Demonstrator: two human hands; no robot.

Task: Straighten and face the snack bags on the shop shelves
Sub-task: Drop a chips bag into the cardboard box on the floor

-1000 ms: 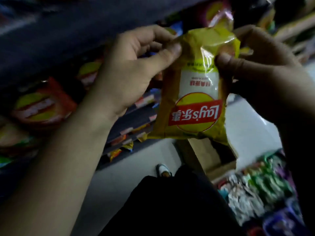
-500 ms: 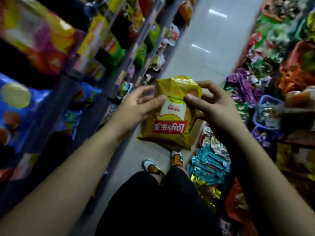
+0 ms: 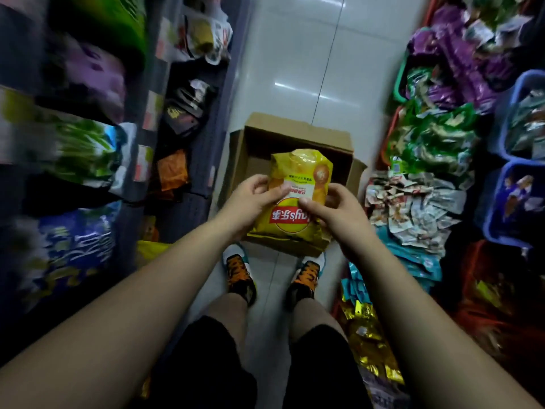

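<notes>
The person's orange-and-black sneakers (image 3: 240, 276) stand on the pale tiled floor (image 3: 298, 69). Above them, the left hand (image 3: 247, 202) and right hand (image 3: 333, 211) pinch opposite edges of a yellow crisp bag with an upside-down red logo (image 3: 298, 199), held over an open brown cardboard box (image 3: 298, 134). Blurred shelves of snack bags (image 3: 79, 149) run along the left; blue plastic baskets of packets (image 3: 513, 119) line the right.

Both arms out fwd, L hand (image 3: 250, 202) & R hand (image 3: 333, 211) fingers pinched closed, thumbs on top.
</notes>
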